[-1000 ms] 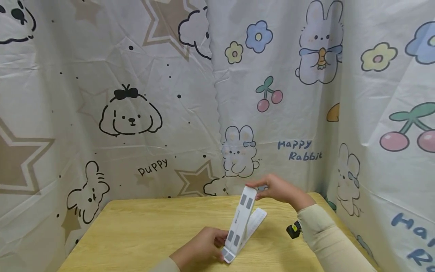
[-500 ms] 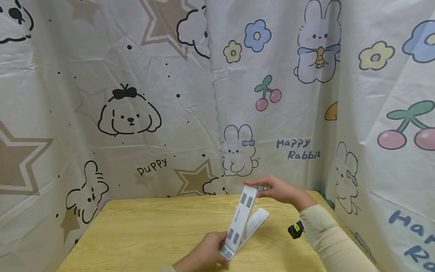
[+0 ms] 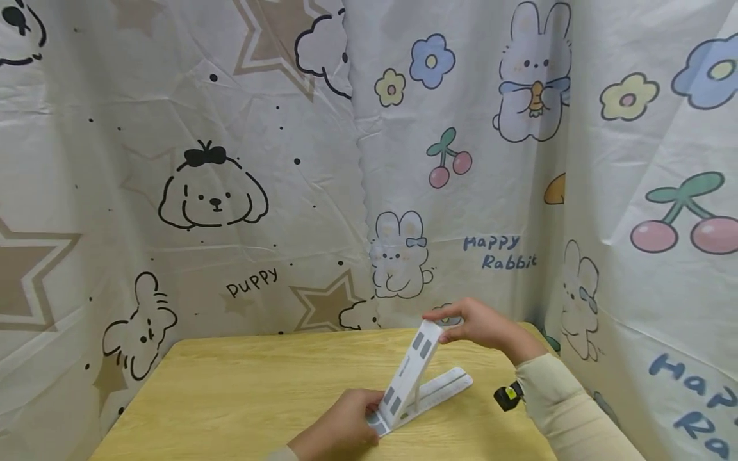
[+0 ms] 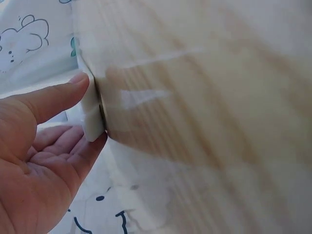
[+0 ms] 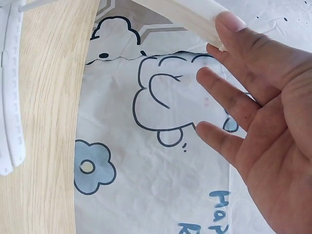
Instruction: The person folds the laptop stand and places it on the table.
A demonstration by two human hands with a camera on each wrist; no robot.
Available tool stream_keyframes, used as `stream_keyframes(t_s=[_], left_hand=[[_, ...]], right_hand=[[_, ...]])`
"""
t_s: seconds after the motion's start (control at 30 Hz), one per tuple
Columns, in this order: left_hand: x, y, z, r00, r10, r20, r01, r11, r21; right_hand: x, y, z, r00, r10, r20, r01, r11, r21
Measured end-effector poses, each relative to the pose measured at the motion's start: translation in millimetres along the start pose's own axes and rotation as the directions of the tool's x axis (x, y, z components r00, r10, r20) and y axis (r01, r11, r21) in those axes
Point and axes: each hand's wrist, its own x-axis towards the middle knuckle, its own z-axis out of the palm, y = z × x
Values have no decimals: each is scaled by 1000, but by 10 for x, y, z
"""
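A white folding laptop stand [image 3: 406,374] with grey pads stands partly unfolded on the wooden table. Its padded arm tilts upward, while the notched base [image 3: 444,388] lies low behind it, with a thin strut between them. My left hand [image 3: 343,419] pinches the hinged near end; in the left wrist view the thumb presses one side of that white end [image 4: 92,109] and the fingers lie under it. Up at the top of the raised arm, my right hand [image 3: 475,326] pinches the tip between thumb and index finger. The other right fingers [image 5: 224,92] spread loosely, apart from the stand.
The yellow wooden table [image 3: 242,384] ends at a back edge just beyond the right hand. Printed curtains [image 3: 323,192] hang behind it and along the right side. A small black device [image 3: 507,397] sits at the right wrist.
The stand's arm and base have spread wider apart; the base has swung lower and to the right. The right hand has shifted slightly right with the arm's tip, and the left hand keeps its hold.
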Motion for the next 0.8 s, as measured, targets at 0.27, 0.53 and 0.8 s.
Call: stream_keyframes(t_s=[0.27, 0.53, 0.8], left_hand=[[36, -16, -70, 997, 76, 13, -76, 997, 24], [46, -84, -119, 992, 118, 49, -123, 988, 97], [27, -95, -175, 991, 113, 70, -122, 982, 145]], right_hand=[[-90, -10, -15, 1000, 11, -6, -11, 999, 49], [-164, -33, 67, 998, 65, -26, -61, 991, 120], [-261, -123, 150, 992, 100, -82, -91, 990, 113]])
